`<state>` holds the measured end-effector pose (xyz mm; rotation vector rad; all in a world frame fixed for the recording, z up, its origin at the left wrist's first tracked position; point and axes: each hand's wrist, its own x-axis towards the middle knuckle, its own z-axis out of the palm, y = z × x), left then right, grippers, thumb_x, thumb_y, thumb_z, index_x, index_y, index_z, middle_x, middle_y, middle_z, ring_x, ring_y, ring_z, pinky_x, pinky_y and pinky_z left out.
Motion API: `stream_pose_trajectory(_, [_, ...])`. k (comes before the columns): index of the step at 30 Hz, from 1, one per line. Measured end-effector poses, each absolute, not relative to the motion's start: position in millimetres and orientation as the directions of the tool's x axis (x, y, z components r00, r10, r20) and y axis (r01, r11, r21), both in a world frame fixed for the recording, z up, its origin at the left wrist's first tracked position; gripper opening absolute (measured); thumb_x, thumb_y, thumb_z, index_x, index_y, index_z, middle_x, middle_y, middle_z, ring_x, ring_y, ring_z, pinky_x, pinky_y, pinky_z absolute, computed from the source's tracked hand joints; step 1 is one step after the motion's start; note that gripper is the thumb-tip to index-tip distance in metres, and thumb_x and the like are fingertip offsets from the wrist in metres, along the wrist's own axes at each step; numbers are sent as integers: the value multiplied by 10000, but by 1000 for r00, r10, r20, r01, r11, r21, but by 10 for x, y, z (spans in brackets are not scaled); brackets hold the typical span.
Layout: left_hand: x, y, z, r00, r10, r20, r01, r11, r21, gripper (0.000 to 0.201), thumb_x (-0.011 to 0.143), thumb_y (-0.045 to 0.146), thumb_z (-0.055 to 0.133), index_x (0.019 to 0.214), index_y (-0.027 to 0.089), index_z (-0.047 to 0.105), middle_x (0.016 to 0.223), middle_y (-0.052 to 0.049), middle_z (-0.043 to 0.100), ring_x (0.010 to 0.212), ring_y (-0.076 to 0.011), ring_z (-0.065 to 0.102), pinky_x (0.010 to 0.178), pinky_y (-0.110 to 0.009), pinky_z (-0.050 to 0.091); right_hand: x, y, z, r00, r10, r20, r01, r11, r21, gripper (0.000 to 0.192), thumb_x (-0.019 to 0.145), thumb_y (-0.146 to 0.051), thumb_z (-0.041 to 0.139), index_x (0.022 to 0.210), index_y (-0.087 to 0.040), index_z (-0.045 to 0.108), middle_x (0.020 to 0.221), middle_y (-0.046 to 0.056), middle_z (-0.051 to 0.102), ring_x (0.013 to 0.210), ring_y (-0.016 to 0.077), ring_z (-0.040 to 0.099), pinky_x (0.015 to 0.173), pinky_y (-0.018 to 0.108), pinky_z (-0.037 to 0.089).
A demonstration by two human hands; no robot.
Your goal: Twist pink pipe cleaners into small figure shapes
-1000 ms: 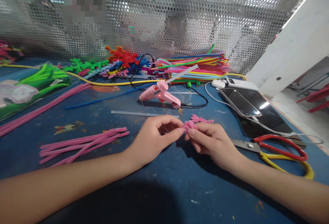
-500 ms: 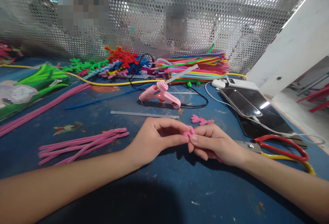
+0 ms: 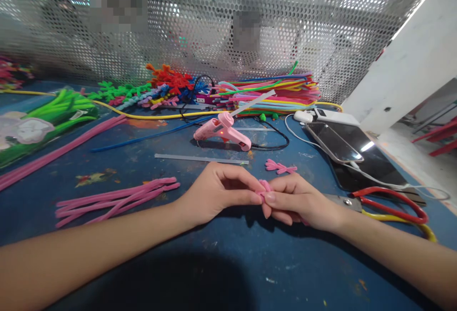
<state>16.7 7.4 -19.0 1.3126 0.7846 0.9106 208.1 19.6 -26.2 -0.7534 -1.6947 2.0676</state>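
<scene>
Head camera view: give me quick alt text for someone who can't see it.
Both hands, left hand and right hand, pinch one small pink pipe-cleaner piece between their fingertips over a blue table. A pink glue gun lies behind them, loose pink pipe cleaners to the left, red-and-yellow scissors and a phone to the right.

Fuzzy pink chenille pipe-cleaner piece point(image 3: 264, 185) pinched over a scuffed, paint-flecked matt blue tabletop point(image 3: 221, 263), near a glossy pink plastic glue gun point(image 3: 222, 132), shiny perforated metal screen point(image 3: 200, 21), gloss-handled red-and-yellow steel scissors point(image 3: 389, 204).
</scene>
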Motion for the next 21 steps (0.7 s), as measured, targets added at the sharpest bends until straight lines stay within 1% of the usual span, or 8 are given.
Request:
stream_pose_trajectory(5, [171,65,-195,452,888,84,-87,-50,995,132,644,94,711,729,194,728,778,0,703,694,-94,620,653,-168,485,2096,225,-268,-818,546,-180,53,-241,-969,291,848,-367,512,725,-123,611,447,-73,429,369,17,279,376,174,206])
stream_pose_trajectory(12, [169,72,-185,448,892,68,-68,-41,997,117,603,83,731,655,188,724,663,6,693,623,-97,611,609,-176,491,2085,215,-236,-837,515,-183,76,-223,-972,292,853,-349,507,715,-116,615,451,-70,424,378,22,297,377,179,214])
stream_pose_trajectory(21, [158,55,-189,455,889,57,-76,-25,997,133,600,72,730,640,199,724,642,17,694,609,-87,615,601,-157,488,2075,206,-234,-847,506,-163,51,-228,-972,273,859,-325,507,718,-116,614,462,-69,416,389,24,294,374,182,200])
